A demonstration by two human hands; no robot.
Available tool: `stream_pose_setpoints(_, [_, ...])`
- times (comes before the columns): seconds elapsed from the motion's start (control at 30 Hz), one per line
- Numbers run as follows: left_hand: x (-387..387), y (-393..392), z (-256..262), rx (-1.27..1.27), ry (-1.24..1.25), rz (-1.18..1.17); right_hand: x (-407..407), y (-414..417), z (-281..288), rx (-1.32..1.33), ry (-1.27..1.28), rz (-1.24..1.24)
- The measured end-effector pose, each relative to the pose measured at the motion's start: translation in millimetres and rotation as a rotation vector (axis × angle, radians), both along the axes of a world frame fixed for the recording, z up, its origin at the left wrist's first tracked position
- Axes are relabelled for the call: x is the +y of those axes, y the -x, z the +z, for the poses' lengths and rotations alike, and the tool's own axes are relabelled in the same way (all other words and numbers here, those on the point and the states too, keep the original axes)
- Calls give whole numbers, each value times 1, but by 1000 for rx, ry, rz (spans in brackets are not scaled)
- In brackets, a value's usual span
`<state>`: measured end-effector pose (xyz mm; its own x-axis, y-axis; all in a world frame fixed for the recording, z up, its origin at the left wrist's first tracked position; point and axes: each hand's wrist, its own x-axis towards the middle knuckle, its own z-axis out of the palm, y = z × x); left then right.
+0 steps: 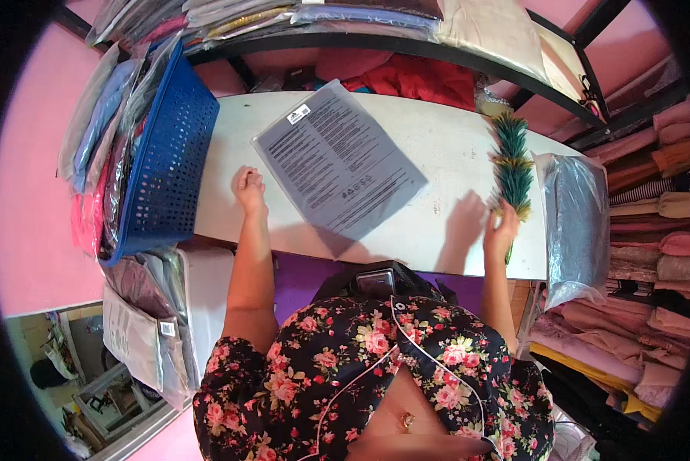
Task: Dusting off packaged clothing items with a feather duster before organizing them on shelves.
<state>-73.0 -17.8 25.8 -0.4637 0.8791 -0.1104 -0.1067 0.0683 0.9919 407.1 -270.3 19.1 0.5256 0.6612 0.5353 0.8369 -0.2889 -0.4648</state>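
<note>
My left hand (250,187) rests above the left part of the white table (454,155), fingers curled in, with nothing visible in it. Between my hands lies a flat grey garment in a clear plastic packet (345,167), turned diagonally. Its face bears printed writing and a small white label; the nearest corner is in shadow. On the right, my right hand (501,230) grips a green fluffy duster (515,173) with yellowish bands near its lower end. The duster points away from me, its short green handle showing below my hand.
At left stands a blue perforated plastic basket (169,155) full of bagged garments. A bagged dark garment (575,213) lies at the table's right end. Folded clothes (650,230) fill shelving at far right. A black-framed shelf (345,41) with bagged garments spans the back.
</note>
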Motion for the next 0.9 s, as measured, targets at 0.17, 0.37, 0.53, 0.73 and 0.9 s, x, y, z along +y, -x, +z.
stream_pose_setpoints(0.17, [-10, 19, 5, 226, 513, -494, 108, 65, 7, 252, 46, 345])
stream_pose_setpoints(0.37, [-66, -55, -1, 181, 507, -507, 193, 97, -10, 578, 323, 434])
stream_pose_setpoints(0.53, [-61, -62, -23, 129, 138, -541, 206, 120, 0, 804, 363, 626])
stream_pose_setpoints(0.73, [-83, -62, 28, 154, -210, -635, 153, 136, 75, 806, 134, 895])
stream_pose_setpoints(0.9, [-71, -130, 121, 197, -342, -575, 127, 67, 140, 821, -33, 887])
